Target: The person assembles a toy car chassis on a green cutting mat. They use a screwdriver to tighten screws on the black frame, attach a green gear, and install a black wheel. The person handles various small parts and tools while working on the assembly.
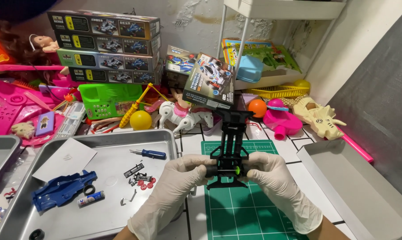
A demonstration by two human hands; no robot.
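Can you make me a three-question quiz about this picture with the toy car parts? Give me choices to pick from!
1. Where is the blue car body?
A. in the metal tray
B. on the green mat
C. on the white shelf

2. What colour is the screwdriver handle?
A. red
B. blue
C. yellow

3. How is the black car chassis held?
A. lying alone on the mat
B. by one hand only
C. by both gloved hands

Answers: 1 A, it lies on the tray's floor beside a small tube. 2 B, the handle is blue. 3 C, the left hand and right hand grip it from either side.
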